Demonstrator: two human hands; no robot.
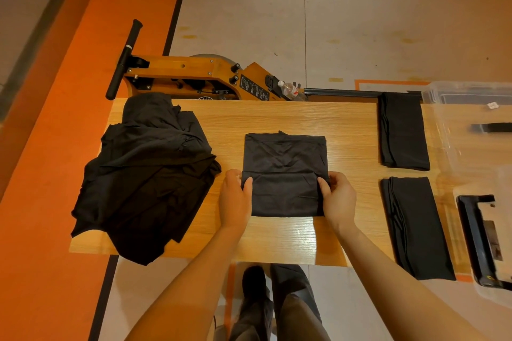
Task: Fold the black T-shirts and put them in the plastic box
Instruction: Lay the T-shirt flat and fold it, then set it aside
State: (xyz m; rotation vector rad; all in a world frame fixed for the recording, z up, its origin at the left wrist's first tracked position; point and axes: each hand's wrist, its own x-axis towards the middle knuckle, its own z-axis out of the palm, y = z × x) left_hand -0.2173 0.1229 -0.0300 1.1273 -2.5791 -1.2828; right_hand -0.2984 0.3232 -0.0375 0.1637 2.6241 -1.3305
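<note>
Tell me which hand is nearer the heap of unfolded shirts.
Left. The left hand sits just beside the heap; the right hand is across the half-folded shirt.

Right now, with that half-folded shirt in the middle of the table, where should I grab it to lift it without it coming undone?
Take the shirt at its two side edges, on the doubled near flap, coming in from left and right as the left hand and right hand do. Pinching there probably keeps both layers together.

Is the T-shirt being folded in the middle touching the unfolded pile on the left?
Apart. The head view shows bare wooden table between the half-folded T-shirt and the unfolded pile.
</note>
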